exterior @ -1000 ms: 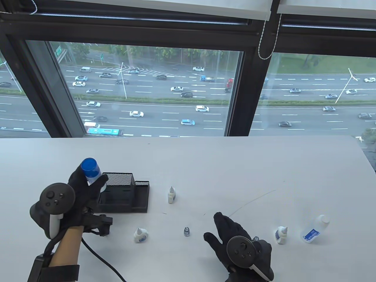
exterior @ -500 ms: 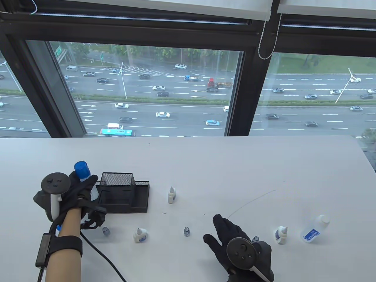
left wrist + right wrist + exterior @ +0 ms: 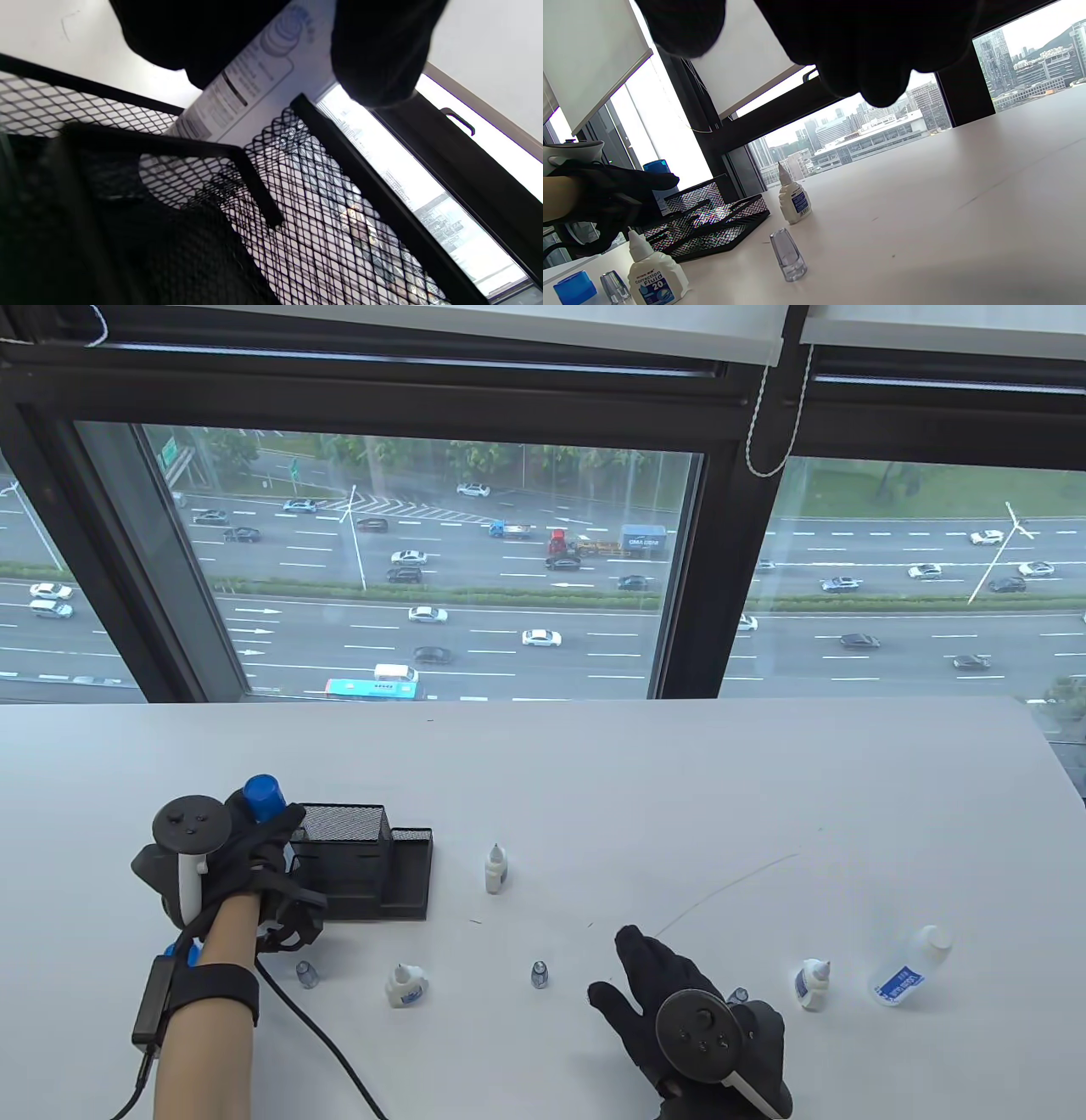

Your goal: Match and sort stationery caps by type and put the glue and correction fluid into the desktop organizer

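My left hand (image 3: 270,838) grips a white glue bottle with a blue cap (image 3: 262,797), held upright at the left end of the black mesh organizer (image 3: 373,869). In the left wrist view the glue bottle (image 3: 250,89) has its lower end inside a mesh compartment (image 3: 322,212), with my fingers (image 3: 373,51) still around it. My right hand (image 3: 645,976) lies flat on the table with its fingers straight, holding nothing. Three small correction fluid bottles (image 3: 497,869) (image 3: 404,986) (image 3: 813,984) stand uncapped. Clear caps (image 3: 539,974) (image 3: 305,974) stand loose on the table.
A clear bottle with a white cap (image 3: 912,967) lies at the right. A loose blue cap (image 3: 575,288) sits near my left wrist, and another clear cap (image 3: 738,994) peeks out by my right hand. The left glove's cable (image 3: 314,1052) trails over the table's front.
My left hand has brought the blue-capped glue bottle down from above the organizer into its left end. The right hand has stayed where it was.
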Action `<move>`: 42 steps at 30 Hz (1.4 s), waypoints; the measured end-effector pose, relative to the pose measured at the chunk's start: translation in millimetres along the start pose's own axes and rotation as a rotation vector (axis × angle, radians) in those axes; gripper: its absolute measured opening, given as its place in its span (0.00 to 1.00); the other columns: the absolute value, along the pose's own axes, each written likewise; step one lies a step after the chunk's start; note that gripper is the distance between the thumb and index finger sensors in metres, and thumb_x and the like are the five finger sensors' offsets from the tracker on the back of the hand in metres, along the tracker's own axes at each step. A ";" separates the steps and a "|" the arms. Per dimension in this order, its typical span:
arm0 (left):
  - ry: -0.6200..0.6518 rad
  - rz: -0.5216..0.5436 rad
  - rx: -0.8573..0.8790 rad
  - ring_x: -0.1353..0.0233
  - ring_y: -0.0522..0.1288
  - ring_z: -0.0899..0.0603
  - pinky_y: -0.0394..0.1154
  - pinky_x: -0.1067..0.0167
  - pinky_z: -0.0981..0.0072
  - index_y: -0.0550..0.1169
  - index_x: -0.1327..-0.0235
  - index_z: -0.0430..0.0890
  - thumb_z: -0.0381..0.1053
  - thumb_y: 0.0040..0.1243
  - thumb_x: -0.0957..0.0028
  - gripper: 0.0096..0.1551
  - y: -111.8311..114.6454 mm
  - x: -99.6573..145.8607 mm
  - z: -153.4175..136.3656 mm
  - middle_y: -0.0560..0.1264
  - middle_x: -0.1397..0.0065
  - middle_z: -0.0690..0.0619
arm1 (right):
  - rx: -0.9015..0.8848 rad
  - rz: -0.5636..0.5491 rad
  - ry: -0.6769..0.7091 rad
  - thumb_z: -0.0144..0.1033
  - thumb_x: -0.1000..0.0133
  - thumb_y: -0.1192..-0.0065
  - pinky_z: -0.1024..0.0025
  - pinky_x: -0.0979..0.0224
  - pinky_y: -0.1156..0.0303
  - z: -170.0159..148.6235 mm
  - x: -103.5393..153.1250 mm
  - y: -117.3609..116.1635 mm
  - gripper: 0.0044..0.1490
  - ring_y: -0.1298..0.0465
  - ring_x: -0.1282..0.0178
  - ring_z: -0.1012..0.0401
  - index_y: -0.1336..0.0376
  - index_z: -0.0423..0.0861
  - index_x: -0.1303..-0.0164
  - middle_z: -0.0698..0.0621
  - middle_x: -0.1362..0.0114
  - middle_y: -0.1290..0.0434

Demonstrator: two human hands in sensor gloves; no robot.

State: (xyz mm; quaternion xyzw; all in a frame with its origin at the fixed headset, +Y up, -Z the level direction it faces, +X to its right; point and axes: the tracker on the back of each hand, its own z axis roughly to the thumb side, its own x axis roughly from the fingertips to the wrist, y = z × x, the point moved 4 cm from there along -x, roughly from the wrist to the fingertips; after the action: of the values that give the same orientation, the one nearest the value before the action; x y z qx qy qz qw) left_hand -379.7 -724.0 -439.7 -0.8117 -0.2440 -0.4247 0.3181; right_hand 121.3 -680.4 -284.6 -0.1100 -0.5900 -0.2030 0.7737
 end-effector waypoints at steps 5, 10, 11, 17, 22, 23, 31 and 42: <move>0.012 -0.005 0.000 0.23 0.77 0.40 0.74 0.29 0.48 0.65 0.21 0.54 0.63 0.68 0.46 0.42 5.2 -2.6 -3.6 0.71 0.19 0.50 | -0.005 0.004 -0.005 0.58 0.41 0.44 0.43 0.25 0.35 -1.0 0.1 0.4 0.44 0.27 0.28 0.44 0.42 0.45 0.19 0.41 0.22 0.32; 0.007 -0.046 0.055 0.22 0.77 0.41 0.74 0.29 0.50 0.64 0.20 0.54 0.62 0.68 0.45 0.42 10.0 -6.2 -8.7 0.71 0.19 0.50 | -0.012 0.012 -0.005 0.58 0.41 0.44 0.43 0.25 0.35 -2.3 -0.5 0.0 0.44 0.27 0.28 0.44 0.42 0.45 0.19 0.41 0.22 0.32; 0.005 -0.056 0.060 0.22 0.77 0.41 0.74 0.29 0.50 0.64 0.20 0.54 0.63 0.68 0.45 0.42 9.7 -6.0 -9.4 0.71 0.18 0.50 | -0.011 0.012 -0.006 0.58 0.41 0.44 0.43 0.25 0.35 -2.4 -0.5 -0.1 0.44 0.27 0.28 0.44 0.42 0.45 0.19 0.41 0.22 0.32; 0.093 -0.059 0.087 0.14 0.64 0.33 0.61 0.24 0.35 0.54 0.14 0.47 0.72 0.65 0.49 0.58 -10.0 8.6 4.0 0.59 0.11 0.42 | -0.015 0.011 -0.012 0.58 0.41 0.44 0.43 0.24 0.35 -3.9 -0.7 0.7 0.44 0.27 0.28 0.44 0.42 0.45 0.19 0.41 0.22 0.32; 0.257 0.008 0.088 0.13 0.53 0.25 0.54 0.23 0.31 0.49 0.12 0.42 0.76 0.58 0.45 0.63 -46.6 44.8 41.8 0.51 0.10 0.36 | -0.001 -0.002 -0.031 0.58 0.41 0.44 0.42 0.24 0.36 -8.0 -1.6 1.2 0.44 0.28 0.27 0.44 0.43 0.45 0.18 0.41 0.21 0.33; 0.309 0.030 0.054 0.13 0.53 0.25 0.54 0.23 0.31 0.49 0.12 0.42 0.75 0.58 0.44 0.62 -52.2 55.3 51.9 0.51 0.11 0.35 | 0.022 -0.011 -0.036 0.58 0.41 0.44 0.42 0.24 0.36 -8.4 -1.7 1.4 0.45 0.28 0.26 0.44 0.43 0.45 0.18 0.41 0.21 0.33; 0.771 -0.080 -0.064 0.16 0.65 0.28 0.64 0.26 0.35 0.58 0.13 0.45 0.76 0.53 0.41 0.53 -32.5 174.6 118.5 0.61 0.12 0.39 | 0.049 -0.054 -0.055 0.60 0.42 0.46 0.41 0.23 0.37 -12.5 -1.8 0.6 0.47 0.29 0.25 0.44 0.44 0.45 0.17 0.41 0.19 0.34; 0.824 -0.195 -0.088 0.19 0.72 0.33 0.68 0.28 0.37 0.62 0.15 0.48 0.76 0.52 0.41 0.49 65.1 231.2 114.0 0.67 0.15 0.43 | -0.038 -0.031 -0.098 0.61 0.42 0.47 0.40 0.22 0.39 -24.8 -1.6 -8.8 0.48 0.31 0.23 0.43 0.46 0.45 0.17 0.40 0.18 0.36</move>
State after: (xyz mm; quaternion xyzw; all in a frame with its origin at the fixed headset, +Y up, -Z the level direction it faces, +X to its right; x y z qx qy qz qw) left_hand -155.2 -656.6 -314.3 -0.5601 -0.1540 -0.7516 0.3125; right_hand 138.5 -698.1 -293.6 -0.1255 -0.6248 -0.2204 0.7384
